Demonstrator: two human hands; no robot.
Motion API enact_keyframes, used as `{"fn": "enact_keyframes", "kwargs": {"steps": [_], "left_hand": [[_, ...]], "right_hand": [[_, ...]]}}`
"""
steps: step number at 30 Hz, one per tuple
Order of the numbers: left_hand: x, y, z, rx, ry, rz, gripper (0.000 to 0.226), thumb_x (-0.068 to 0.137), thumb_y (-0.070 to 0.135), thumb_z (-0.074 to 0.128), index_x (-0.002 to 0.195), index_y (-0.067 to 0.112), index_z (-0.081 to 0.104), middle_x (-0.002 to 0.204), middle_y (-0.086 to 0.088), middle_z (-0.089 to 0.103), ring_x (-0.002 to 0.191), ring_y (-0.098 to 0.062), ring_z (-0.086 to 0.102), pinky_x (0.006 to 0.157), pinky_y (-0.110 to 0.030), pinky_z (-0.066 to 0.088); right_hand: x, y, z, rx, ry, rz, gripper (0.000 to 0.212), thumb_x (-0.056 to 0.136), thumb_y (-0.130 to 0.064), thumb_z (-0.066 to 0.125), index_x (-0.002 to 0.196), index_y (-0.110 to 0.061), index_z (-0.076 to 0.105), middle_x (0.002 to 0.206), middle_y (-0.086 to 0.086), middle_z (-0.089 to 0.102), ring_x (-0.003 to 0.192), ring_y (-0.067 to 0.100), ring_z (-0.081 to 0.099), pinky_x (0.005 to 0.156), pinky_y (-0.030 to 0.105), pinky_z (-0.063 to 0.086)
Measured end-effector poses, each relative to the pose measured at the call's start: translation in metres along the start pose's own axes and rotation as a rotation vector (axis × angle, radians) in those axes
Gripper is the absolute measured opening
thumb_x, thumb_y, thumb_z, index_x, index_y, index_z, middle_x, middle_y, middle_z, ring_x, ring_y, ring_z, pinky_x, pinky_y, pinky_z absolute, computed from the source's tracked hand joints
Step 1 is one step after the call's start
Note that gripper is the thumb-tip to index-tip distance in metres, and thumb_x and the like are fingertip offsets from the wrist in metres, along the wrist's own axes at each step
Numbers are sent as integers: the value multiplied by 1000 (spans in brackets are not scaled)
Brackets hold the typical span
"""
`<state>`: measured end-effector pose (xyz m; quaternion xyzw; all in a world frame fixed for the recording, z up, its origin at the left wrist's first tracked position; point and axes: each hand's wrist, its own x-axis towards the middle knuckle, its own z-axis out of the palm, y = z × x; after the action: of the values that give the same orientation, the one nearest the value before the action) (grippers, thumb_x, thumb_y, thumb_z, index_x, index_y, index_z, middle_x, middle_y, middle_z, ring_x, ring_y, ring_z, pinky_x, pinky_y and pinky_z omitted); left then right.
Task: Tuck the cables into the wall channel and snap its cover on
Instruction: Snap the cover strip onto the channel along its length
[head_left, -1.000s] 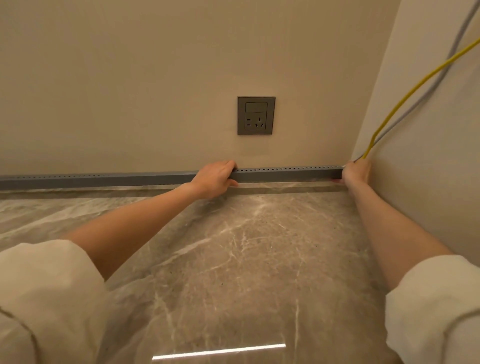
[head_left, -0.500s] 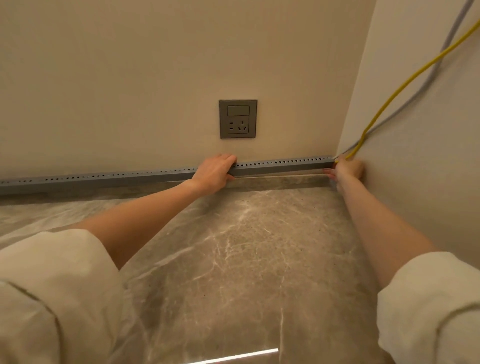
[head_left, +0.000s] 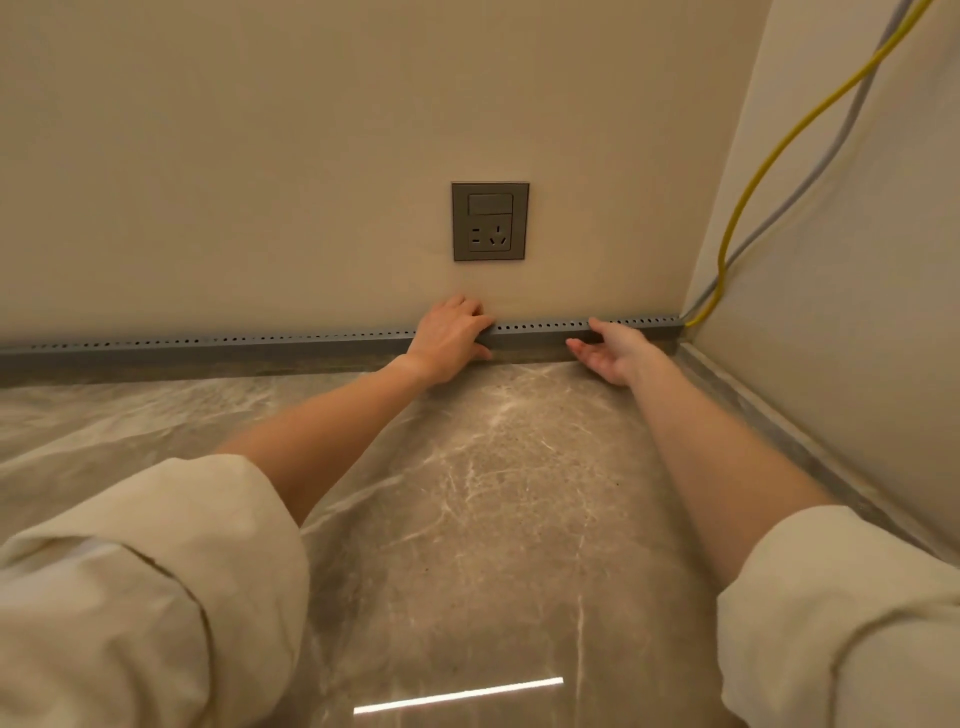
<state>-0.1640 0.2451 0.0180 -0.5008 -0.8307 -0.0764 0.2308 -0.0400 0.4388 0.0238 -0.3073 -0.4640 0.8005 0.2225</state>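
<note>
Pressing my left hand (head_left: 451, 340) flat over the grey channel (head_left: 540, 332) along the wall base; right hand (head_left: 615, 351) open, fingers touching it. Yellow cable (head_left: 748, 187) enters at the corner; uneven pressure could leave the cover unclipped or pinch it.

**Count of things in view**

One grey channel (head_left: 311, 345) runs along the foot of the wall. Two cables come down at the corner: one yellow cable (head_left: 769, 156) and one grey cable (head_left: 831, 150). One wall socket (head_left: 490, 221) sits above the channel. Two hands are in view, a left hand (head_left: 449, 338) and a right hand (head_left: 615, 351), with two rolled cream sleeves, one (head_left: 145, 597) on each arm.
</note>
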Motion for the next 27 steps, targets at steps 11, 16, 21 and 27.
{"fn": "enact_keyframes", "kwargs": {"steps": [11,16,21,27], "left_hand": [[-90,-103,-40,42,-64,-256,43,83,30,68,118,8,57,114,-15,58,106,-32,52,87,-41,43],[-105,-124,-43,151,-60,-272,34,84,25,65,112,6,58,109,-15,59,101,-32,52,83,-41,42],[-100,-121,-38,258,-2,-261,36,80,25,69,106,5,55,107,-13,57,98,-31,53,82,-41,43],[-103,-119,-37,106,53,-361,33,76,20,72,99,4,54,103,-16,58,95,-33,52,78,-45,43]], "right_hand": [[-9,10,23,96,109,-59,38,98,-6,46,134,0,37,126,30,53,112,36,60,80,41,56],[-7,11,23,92,116,-79,36,98,-5,45,133,2,38,120,30,53,113,36,58,57,36,59],[-1,9,20,52,116,-78,37,98,-5,45,133,2,38,114,29,52,112,35,58,48,37,57],[2,12,21,-35,149,-89,22,96,-17,54,98,0,41,78,18,49,71,26,60,49,36,57]]}}
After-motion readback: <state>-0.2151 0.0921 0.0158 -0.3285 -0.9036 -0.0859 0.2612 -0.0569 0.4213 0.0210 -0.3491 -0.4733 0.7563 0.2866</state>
